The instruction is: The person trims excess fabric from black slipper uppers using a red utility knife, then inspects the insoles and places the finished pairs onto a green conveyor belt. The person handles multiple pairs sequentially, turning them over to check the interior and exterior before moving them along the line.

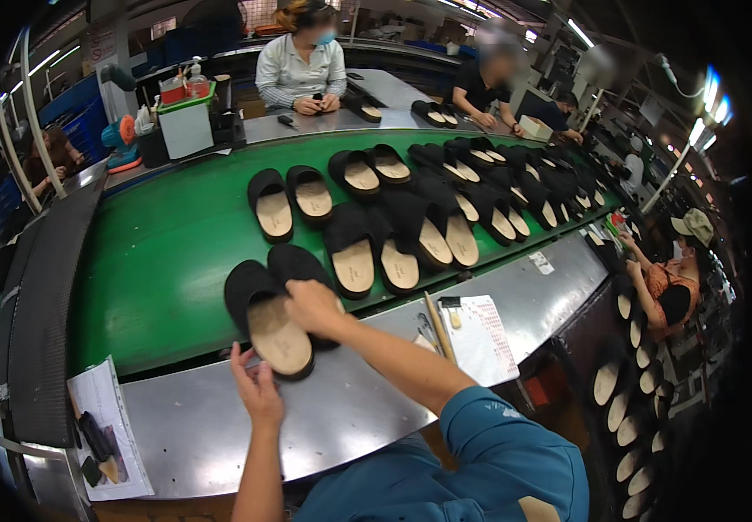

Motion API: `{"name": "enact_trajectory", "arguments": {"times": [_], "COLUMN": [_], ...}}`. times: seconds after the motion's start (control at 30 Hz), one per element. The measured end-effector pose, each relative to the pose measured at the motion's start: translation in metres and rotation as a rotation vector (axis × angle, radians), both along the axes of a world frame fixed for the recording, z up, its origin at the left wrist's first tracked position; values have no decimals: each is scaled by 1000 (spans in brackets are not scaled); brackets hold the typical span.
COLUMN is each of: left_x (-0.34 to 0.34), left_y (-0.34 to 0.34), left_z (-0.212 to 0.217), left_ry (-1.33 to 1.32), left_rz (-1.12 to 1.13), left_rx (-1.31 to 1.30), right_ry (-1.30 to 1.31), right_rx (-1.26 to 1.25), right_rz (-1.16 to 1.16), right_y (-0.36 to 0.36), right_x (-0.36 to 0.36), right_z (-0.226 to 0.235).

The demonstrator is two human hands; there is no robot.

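A pair of black slide sandals with beige footbeds lies at the near edge of the green conveyor belt, the left sandal point(280, 335) overhanging the metal ledge. My right hand point(313, 309) reaches over the right sandal point(299, 263), its fingers curled at the inner side of the left one; my palm hides the fingertips. Beside the left sandal's heel is my left hand point(257, 393), fingers apart, with the thumb and fingertips close to the sole's edge. Further pairs of matching slides point(354, 265) stand in rows to the right along the belt.
Papers with small dark tools point(106, 444) lie on the metal ledge point(211, 435) at left. A paper sheet point(486, 344) and a wooden stick point(439, 326) are at right. Co-workers point(302, 65) sit across the belt point(158, 252); another person point(672, 278) works at right, near racked slides point(618, 409).
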State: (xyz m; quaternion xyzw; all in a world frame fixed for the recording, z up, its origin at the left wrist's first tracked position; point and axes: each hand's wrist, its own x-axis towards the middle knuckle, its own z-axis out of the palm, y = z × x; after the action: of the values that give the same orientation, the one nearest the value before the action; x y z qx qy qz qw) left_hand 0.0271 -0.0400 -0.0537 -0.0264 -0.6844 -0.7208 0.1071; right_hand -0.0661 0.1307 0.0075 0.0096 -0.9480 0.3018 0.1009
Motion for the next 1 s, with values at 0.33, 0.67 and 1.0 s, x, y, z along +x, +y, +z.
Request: {"name": "enact_trajectory", "arguments": {"times": [0.33,0.67,1.0], "left_x": [84,92,76], "left_y": [-49,-13,-16], "left_z": [15,16,50], "left_ry": [-323,-507,-363], "left_rz": [87,14,-203], "left_rx": [129,375,546], "right_ry": [442,-119,-116], "right_rx": [-50,-114,-298], "right_rz": [-30,-144,-152], "right_y": [-7,27,57], "right_x": [182,180,128], "right_z": [15,-12,-22]}}
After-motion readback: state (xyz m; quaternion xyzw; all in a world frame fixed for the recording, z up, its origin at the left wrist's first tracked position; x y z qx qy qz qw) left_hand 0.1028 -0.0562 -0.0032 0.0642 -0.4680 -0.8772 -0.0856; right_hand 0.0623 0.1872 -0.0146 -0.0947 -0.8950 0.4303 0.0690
